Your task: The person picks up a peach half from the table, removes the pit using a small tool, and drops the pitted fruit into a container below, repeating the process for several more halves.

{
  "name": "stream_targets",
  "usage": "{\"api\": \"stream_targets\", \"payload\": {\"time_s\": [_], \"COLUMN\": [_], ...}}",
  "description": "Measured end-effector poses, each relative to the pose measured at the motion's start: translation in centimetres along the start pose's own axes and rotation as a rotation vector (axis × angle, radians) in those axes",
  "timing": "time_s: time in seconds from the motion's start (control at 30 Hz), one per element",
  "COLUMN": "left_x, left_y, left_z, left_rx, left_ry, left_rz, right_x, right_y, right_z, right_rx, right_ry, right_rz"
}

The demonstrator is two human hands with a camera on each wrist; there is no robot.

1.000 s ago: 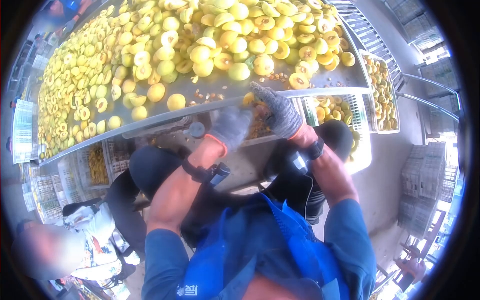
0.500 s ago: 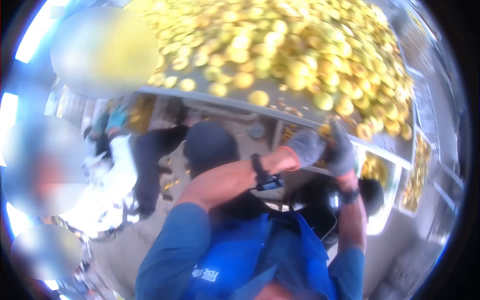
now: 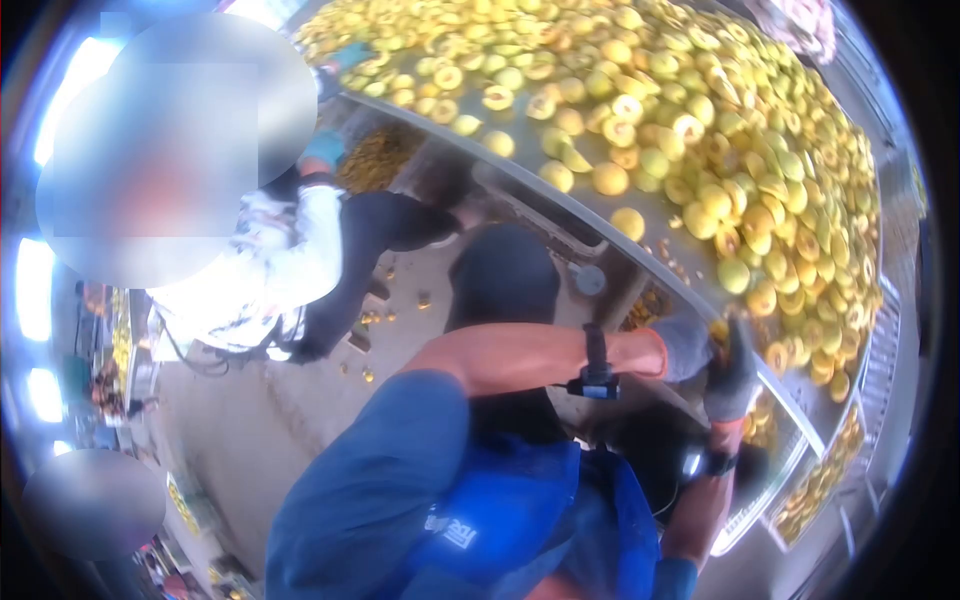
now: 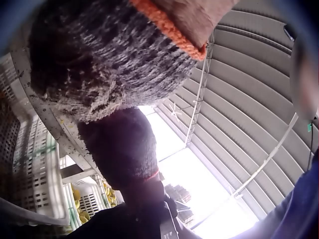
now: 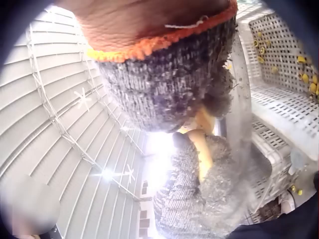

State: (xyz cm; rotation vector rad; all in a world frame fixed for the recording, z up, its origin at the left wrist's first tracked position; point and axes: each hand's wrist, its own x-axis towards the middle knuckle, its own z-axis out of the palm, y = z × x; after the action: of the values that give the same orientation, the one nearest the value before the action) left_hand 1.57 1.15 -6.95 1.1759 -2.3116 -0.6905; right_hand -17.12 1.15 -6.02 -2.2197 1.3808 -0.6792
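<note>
Both hands wear grey knit gloves and meet at the table's front edge (image 3: 640,255). Between them is a yellow fruit (image 3: 718,328), seen closer in the right wrist view as yellow pieces (image 5: 203,154). The left hand (image 3: 685,348) has its fingers curled round the fruit, and in the right wrist view the left hand (image 5: 199,199) pinches it from below. My right hand (image 3: 735,375) grips its other side, its fingertips partly hidden. The left wrist view shows the left hand (image 4: 114,64) against the right hand (image 4: 124,149), with the fruit hidden.
Halved and whole yellow fruits (image 3: 740,205) heap over the metal table. White crates (image 5: 284,107) stand below its edge, and a fruit-filled crate (image 3: 820,480) is at the right end. At left sits another person in a white patterned sleeve (image 3: 315,245), with teal gloves (image 3: 325,148).
The head view has swung left, bringing the neighbouring person further into view. My left hand has come from apart, a second ago, to meet the right hand at the fruit.
</note>
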Motion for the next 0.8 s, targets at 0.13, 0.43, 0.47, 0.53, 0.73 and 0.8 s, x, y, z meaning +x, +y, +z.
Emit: {"api": "stream_targets", "payload": {"time_s": [0.13, 0.43, 0.47, 0.53, 0.73, 0.8], "left_x": [0.0, 0.0, 0.0, 0.1, -0.2, 0.0], "left_y": [-0.3, 0.3, 0.6, 0.7, -0.5, -0.9], "left_z": [1.0, 0.0, -0.6, -0.9, 0.6, 1.4], "left_rx": [0.110, -0.028, 0.001, 0.008, -0.162, -0.150], "left_ry": [-0.002, 0.074, 0.018, -0.045, -0.022, -0.015], "left_rz": [-0.083, -0.122, -0.135, -0.165, -0.230, -0.176], "right_x": [0.0, 0.3, 0.3, 0.5, 0.2, 0.0], "right_y": [0.5, 0.2, 0.3, -0.3, 0.1, 0.2], "right_z": [1.8, 0.9, 0.7, 0.3, 2.0, 1.7], "right_rx": [-0.147, 0.043, 0.041, 0.059, -0.089, -0.187], "right_ry": [0.130, 0.075, 0.070, 0.054, 0.100, 0.126], "right_rz": [-0.272, -0.085, -0.072, -0.049, -0.209, -0.238]}}
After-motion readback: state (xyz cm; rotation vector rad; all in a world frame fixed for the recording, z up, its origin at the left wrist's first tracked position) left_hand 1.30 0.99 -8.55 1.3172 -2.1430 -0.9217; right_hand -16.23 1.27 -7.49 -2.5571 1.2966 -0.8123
